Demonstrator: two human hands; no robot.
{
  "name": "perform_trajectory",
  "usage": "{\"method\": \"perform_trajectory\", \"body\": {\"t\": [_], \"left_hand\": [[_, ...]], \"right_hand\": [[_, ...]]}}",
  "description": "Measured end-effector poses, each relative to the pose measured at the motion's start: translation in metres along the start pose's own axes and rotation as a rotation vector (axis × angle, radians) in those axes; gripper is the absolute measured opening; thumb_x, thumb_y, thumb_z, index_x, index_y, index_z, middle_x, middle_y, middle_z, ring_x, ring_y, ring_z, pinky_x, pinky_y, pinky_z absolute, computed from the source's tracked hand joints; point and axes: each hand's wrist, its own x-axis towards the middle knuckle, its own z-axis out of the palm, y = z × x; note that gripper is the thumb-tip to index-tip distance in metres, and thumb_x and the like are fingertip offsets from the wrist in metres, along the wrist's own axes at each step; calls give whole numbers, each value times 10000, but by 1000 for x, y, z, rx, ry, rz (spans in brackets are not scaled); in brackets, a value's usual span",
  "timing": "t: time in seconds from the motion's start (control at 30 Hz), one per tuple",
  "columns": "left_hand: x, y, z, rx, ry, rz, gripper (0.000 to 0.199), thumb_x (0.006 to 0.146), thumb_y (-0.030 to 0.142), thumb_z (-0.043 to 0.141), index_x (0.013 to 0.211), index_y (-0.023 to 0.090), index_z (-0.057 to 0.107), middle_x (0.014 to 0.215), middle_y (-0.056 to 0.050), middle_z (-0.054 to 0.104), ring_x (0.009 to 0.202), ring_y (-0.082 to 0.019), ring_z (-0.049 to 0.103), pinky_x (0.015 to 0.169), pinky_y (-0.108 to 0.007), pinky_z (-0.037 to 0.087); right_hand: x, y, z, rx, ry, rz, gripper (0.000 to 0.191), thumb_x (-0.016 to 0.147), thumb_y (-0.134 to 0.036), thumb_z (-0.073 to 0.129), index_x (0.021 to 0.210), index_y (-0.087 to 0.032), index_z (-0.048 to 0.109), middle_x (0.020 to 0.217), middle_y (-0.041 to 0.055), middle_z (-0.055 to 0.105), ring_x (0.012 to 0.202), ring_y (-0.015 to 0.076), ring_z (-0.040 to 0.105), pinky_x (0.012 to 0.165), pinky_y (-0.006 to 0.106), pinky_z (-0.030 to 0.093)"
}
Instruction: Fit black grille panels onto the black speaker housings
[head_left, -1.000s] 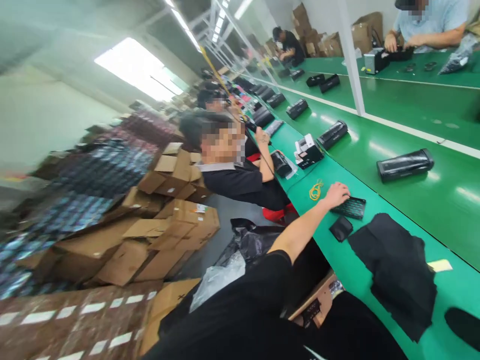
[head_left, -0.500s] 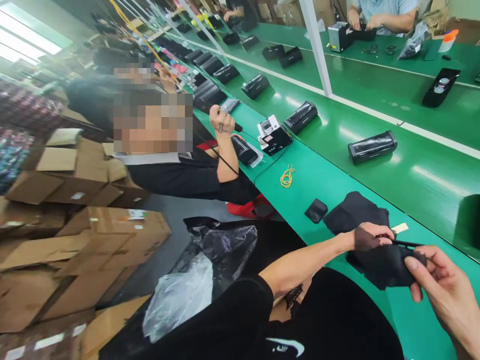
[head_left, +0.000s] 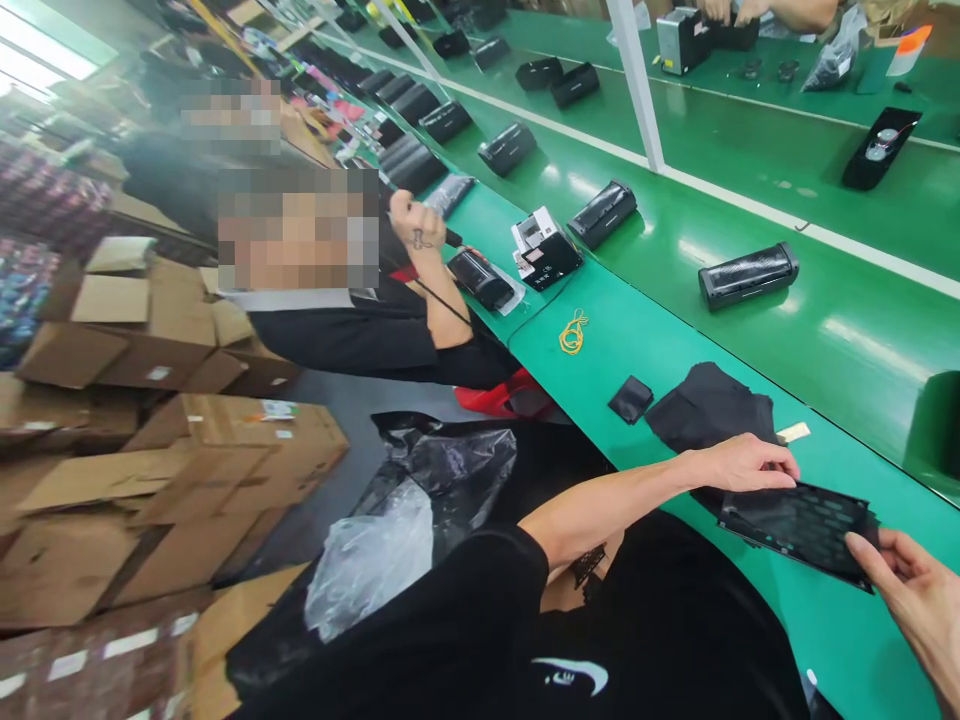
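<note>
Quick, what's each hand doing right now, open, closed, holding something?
Left hand: fingertips at the edge of the black perforated panel; whether it grips cannot be told.
Right hand: closed on the panel's end, thumb on top.

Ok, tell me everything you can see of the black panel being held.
The panel is thin, flat, oblong and black, seemingly plastic, patterned with rows of small openings. It is held over the bench, its right end pinched by the right hand, the left hand at its far edge. Whether it touches the cloth is unclear.
</note>
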Motion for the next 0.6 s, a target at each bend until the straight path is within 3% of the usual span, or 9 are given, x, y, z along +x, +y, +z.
{"method": "perform_trajectory", "body": {"t": [0.13, 0.23, 0.33, 0.47, 0.6], "left_hand": [[0, 7, 5, -8, -24, 8, 141, 986, 319, 698, 1077, 232, 762, 892, 18, 751, 818, -116, 667, 805, -210, 461], [1, 9, 4, -44, -39, -16, 152, 979, 342, 703, 1054, 228, 768, 878, 20, 743, 791, -111, 639, 795, -221, 457], [-3, 0, 0, -248, 41, -82, 284, 950, 459, 734, 1050, 195, 759, 954, -14, 764, 828, -119, 646, 793, -233, 470], [-18, -21, 2, -661, 188, -270, 567, 802, 629, 837, 1090, 161, 700, 953, -43, 756, 763, -127, 676, 670, -232, 495], [-35, -29, 14, -778, 135, -424, 669, 661, 737, 875, 891, 159, 632, 699, 11, 676, 552, -113, 598, 549, -245, 490]], "right_hand": [[-3, 7, 3, 178, 111, 105, 608, 620, -745, 848, 931, -242, 705, 765, 34, 722, 688, 253, 675, 565, 313, 522], [-7, 3, 11, 449, -7, 233, 724, 572, -703, 895, 1080, -221, 709, 910, 70, 773, 834, 300, 738, 692, 365, 607], [-15, -1, 20, 663, -102, 320, 662, 570, -605, 941, 1050, -201, 732, 955, 79, 787, 896, 307, 753, 783, 380, 626], [-24, -4, 28, 852, -95, 361, 625, 506, -400, 1005, 1046, -224, 744, 1013, 51, 795, 860, 272, 752, 704, 328, 624], [-27, -3, 35, 890, -143, 410, 649, 506, -433, 1027, 1042, -207, 740, 1057, 61, 793, 787, 223, 729, 610, 276, 591]]}}
